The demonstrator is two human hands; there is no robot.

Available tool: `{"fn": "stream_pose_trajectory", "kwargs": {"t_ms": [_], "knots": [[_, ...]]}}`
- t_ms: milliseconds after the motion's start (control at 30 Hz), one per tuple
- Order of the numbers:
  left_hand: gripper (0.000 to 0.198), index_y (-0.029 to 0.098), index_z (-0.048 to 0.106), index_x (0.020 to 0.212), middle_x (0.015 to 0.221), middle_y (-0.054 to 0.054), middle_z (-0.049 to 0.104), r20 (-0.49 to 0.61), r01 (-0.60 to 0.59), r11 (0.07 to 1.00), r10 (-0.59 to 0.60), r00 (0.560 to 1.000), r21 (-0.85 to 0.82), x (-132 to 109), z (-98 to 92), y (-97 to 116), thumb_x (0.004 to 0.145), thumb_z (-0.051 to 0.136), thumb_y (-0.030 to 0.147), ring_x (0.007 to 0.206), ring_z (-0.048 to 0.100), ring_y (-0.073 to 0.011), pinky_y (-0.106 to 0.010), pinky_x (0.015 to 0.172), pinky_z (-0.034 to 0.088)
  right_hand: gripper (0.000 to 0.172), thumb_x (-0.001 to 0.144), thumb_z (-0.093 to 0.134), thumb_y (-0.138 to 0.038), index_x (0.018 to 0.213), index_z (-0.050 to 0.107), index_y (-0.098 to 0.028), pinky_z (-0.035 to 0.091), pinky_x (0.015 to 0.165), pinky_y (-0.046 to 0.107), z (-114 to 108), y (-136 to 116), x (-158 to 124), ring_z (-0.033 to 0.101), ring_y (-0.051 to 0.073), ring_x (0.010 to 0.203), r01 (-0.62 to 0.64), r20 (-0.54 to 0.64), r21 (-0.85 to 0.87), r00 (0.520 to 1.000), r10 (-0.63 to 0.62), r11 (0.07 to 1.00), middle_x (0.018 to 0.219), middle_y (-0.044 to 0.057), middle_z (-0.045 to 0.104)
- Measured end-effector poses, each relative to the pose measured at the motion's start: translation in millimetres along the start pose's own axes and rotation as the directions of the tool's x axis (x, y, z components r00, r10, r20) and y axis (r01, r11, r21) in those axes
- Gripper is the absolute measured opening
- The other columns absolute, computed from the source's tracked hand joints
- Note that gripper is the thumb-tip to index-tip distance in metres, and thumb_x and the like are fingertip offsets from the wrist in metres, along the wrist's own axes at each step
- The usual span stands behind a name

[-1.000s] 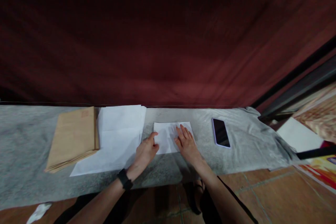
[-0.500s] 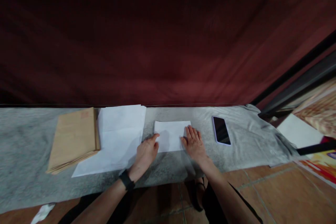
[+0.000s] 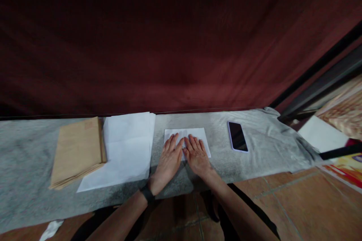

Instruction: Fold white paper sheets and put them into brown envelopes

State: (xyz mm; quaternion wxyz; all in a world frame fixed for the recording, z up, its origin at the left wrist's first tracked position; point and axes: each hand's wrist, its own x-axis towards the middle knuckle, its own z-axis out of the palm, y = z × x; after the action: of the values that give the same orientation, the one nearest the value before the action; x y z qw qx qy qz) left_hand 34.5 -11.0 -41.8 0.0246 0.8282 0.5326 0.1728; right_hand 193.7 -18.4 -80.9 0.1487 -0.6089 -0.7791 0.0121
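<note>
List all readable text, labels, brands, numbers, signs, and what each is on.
Readable: none.
Red print on the top brown envelope, upper right corner: too small and blurred.
Dark blue mark on the colourful printed item, right edge: cut off, blurred.
Phone: screen dark, no text visible.
Small white paper: no text visible, partly covered.

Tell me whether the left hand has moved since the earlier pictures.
Yes: judged against the stack of white sheets, the left hand has moved right, farther over the small white paper.
</note>
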Motion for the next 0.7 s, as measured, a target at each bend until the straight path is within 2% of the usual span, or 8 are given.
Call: {"fn": "stream_pose_trajectory", "kwargs": {"t_ms": [67, 200, 333, 567, 700], "knots": [[0.049, 0.014, 0.044, 0.147, 0.158, -0.014, 0.037, 0.031, -0.012, 0.999, 0.013, 0.999, -0.031, 3, 11.1, 6, 0.1, 0.037, 0.028, 0.148, 0.03, -0.0277, -0.047, 0.118, 0.032, 0.051, 0.104, 0.032, -0.031, 0.153, 0.036, -0.019, 0.022, 0.12, 0.049, -1, 1, 1, 0.031, 0.029, 0.147, 0.003, 0.01, -0.017, 1.0, -0.003, 1.0, 0.161, 0.009, 0.03], [0.056, 0.011, 0.041, 0.149, 0.16, -0.016, 0.034, 0.093, 0.021, 1.0, -0.022, 0.995, 0.012, 3, 23.8, 6, 0.101, 0.036, 0.041, 0.15, 0.026, -0.0282, -0.049, 0.122, 0.024, 0.051, 0.104, 0.032, -0.03, 0.154, 0.036, -0.02, 0.024, 0.119, 0.049, -2, 8, 6, 0.031, 0.028, 0.147, -0.042, -0.022, -0.033, 0.999, 0.042, 0.999, 0.16, 0.009, 0.031], [0.058, 0.015, 0.041, 0.15, 0.16, -0.014, 0.033, 0.077, 0.053, 0.996, -0.058, 0.995, 0.071, 1, 23.8, -1, 0.1, 0.038, 0.044, 0.15, 0.025, -0.0275, -0.048, 0.123, 0.021, 0.052, 0.104, 0.034, -0.035, 0.153, 0.037, -0.018, 0.026, 0.117, 0.049, -2, 26, 9, 0.035, 0.029, 0.145, -0.103, -0.07, -0.052, 0.993, 0.099, 0.993, 0.159, 0.013, 0.035], [0.062, 0.013, 0.04, 0.151, 0.161, -0.016, 0.03, 0.087, 0.117, 0.987, -0.126, 0.988, 0.106, -3, 19.0, -15, 0.099, 0.04, 0.047, 0.149, 0.028, -0.0286, -0.048, 0.122, 0.024, 0.056, 0.102, 0.034, -0.038, 0.15, 0.039, -0.011, 0.027, 0.114, 0.052, -8, 57, 2, 0.037, 0.032, 0.141, -0.212, -0.113, -0.051, 0.972, 0.206, 0.976, 0.154, 0.017, 0.042], [0.061, 0.016, 0.04, 0.151, 0.16, -0.013, 0.033, 0.073, 0.126, 0.987, -0.133, 0.988, 0.1, -7, 18.0, -20, 0.099, 0.039, 0.049, 0.149, 0.028, -0.0277, -0.048, 0.122, 0.024, 0.048, 0.099, 0.041, -0.039, 0.139, 0.054, -0.014, 0.036, 0.105, 0.049, -22, 65, 1, 0.049, 0.034, 0.128, -0.303, -0.086, -0.031, 0.95, 0.3, 0.952, 0.142, 0.018, 0.055]]}}
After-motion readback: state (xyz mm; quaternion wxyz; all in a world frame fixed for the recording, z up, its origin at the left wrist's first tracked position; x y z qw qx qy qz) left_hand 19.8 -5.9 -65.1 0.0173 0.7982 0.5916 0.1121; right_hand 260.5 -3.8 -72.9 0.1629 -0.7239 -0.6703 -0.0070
